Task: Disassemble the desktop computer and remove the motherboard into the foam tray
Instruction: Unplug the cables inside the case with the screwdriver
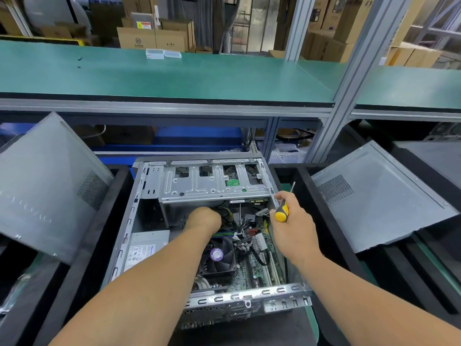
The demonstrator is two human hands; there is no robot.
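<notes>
Above your bench runs a green shelf (pixel 174 76) with two clear plastic boxes (pixel 162 53) on it. Two grey side panels lean in black trays, one to your left (pixel 47 186) and one to your right (pixel 379 198). Between them lies the open computer case (pixel 149 186), with the motherboard (pixel 259 268) still seated inside beside the power supply (pixel 144 245) and under the black cooler fan (pixel 219 255). Your left hand (pixel 203 217) reaches down among the cables under the drive cage; its fingers are hidden, so their hold cannot be told. Your right hand (pixel 290 221) grips a yellow-handled screwdriver (pixel 283 211), its shaft pointing up over the case's right edge.
</notes>
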